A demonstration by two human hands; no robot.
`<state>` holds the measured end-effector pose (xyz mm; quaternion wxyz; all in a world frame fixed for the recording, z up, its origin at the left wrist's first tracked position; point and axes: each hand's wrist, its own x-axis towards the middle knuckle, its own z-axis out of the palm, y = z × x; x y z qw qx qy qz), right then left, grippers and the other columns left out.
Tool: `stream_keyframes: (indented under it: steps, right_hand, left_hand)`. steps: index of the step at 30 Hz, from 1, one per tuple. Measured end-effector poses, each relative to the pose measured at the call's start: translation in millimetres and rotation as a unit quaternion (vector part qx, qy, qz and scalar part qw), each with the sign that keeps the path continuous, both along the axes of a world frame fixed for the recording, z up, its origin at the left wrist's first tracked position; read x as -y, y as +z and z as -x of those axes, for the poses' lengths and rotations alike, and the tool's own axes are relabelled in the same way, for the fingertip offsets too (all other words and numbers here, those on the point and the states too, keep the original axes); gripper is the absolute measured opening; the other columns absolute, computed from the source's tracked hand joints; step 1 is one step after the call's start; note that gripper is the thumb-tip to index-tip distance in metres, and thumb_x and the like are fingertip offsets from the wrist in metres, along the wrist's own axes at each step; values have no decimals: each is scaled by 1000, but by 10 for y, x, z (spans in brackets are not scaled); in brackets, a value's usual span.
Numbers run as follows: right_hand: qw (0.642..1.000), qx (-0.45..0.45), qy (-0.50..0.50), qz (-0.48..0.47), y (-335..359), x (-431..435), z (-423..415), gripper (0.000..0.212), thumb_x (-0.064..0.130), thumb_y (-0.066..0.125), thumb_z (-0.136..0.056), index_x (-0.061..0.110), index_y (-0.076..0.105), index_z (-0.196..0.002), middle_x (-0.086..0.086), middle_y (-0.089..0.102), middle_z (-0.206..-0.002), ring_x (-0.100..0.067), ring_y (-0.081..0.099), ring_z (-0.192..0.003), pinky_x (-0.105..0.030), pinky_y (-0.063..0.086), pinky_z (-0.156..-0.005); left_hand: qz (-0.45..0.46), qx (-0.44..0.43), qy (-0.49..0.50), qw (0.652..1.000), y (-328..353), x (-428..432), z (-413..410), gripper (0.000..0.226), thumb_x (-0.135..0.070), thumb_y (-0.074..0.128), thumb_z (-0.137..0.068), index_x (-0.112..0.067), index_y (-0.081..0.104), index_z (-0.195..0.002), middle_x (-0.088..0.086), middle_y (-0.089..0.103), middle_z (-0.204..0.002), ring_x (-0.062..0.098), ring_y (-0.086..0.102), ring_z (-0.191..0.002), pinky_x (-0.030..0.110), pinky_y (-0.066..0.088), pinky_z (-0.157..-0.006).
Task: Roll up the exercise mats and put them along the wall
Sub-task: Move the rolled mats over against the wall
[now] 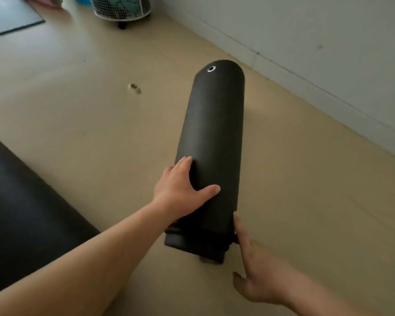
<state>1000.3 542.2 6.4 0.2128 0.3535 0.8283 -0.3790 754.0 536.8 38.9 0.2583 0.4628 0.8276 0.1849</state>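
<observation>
Left fingers [183, 162]: lying nearly straight and close together, pressing against the left flank of the rolled mat [212, 133]; thumb [209, 191] is splaying wide across the top of the roll.
Left hand [177, 190]: palm is bearing on the roll's near third, forearm reaching in from the lower left, bare.
Right fingers [237, 222]: one finger is lying straight up the roll's right edge, touching it near the near end; the others are tucking in behind that end and are mostly hidden, so I cannot tell their spread.
Right hand [258, 270]: back is facing the camera, thumb sticking out to the left and clear of the mat, wrist coming in from the lower right.
Rolled mat: black, fully rolled, lying on the floor [100, 110] with its length running away from the person; far end is showing a small metal eyelet [211, 68]; layered edges are showing at the near end.
Position to wall [328, 30]: roll is sitting near the baseboard, not touching it.
Second mat [21, 201]: black, lying at the left edge, apart from the roll.
Background: wire basket [121, 8] on castors standing at the top; grey mat [9, 17] lying flat in the top left corner.
</observation>
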Motion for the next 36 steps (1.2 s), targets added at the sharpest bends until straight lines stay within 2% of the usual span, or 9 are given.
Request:
stream_keyframes:
  steps: [3,6,11,14,16,18,20,31,36]
  right_hand:
    - [998,50,40,28,-59,89,41,122,52,60,-86,30,-40,-151,0,43,-159,-21,57,-128,-32,47,-106]
    - [990,105,92,-7,-23,-69,65,97,52,57,-91,24,1,-165,-9,55,-146,-29,59,-124,-36,52,-100]
    - [995,47,-26,-86,353,-680,37,42,50,62,-95,39,61,-136,8,68,-124,-13,66,-107,-30,55,-90]
    - [973,-76,-109,-188,469,-910,24,57,38,68,-96,42,43,-148,9,55,-128,-13,57,-121,-30,53,-97]
    - [960,-39,-39,-276,495,-978,57,94,40,73,-91,46,10,-160,0,21,-160,-25,19,-154,-43,34,-121]
    - [947,31,40,-316,488,-989,113,117,43,77,-88,49,-16,-158,-2,-19,-167,-32,-19,-156,-54,7,-128]
    - [940,63,73,-326,438,-998,146,122,43,77,-87,47,-24,-156,-4,-32,-166,-33,-33,-152,-58,-5,-126]
    - [951,103,107,-270,407,-927,342,157,74,86,-56,45,-35,-152,-13,-32,-166,-35,-29,-154,-53,-8,-127]
    - [948,95,73,-294,389,-737,407,148,80,80,-59,42,-26,-155,-17,-5,-168,-39,-4,-157,-53,10,-127]
  left_hand:
    - [16,-72,-154,985,107,-147,-77,90,-74,65,-83,-40,33,-159,-20,26,-165,15,23,-152,37,36,-116]
    - [22,-87,-222,971,108,-212,-173,74,-67,68,-86,-48,41,-152,-14,27,-164,17,22,-150,41,32,-117]
    - [139,-69,-77,985,-27,-191,-362,139,-85,78,-55,-32,8,-162,3,44,-151,30,40,-138,49,42,-111]
    - [147,-90,-92,981,-59,-133,-536,136,-82,79,-60,-29,7,-162,6,48,-148,30,47,-132,47,50,-103]
    - [139,-139,-116,974,-54,-108,-730,134,-78,79,-65,-26,3,-162,11,44,-151,34,44,-136,49,48,-106]
    - [148,-186,-146,960,-65,-82,-924,132,-73,78,-71,-22,-2,-162,20,35,-157,41,35,-143,54,40,-113]
    - [152,-227,-186,944,-80,-50,-1007,129,-69,76,-77,-16,-6,-162,27,27,-159,46,28,-146,55,36,-114]
    - [17,-399,-439,805,-311,369,-45,94,-31,66,-94,-13,2,-161,31,8,-168,49,12,-155,65,20,-122]
    - [-44,-308,-422,852,-201,294,199,97,-41,85,-77,-28,30,-155,12,29,-166,33,28,-153,53,13,-127]
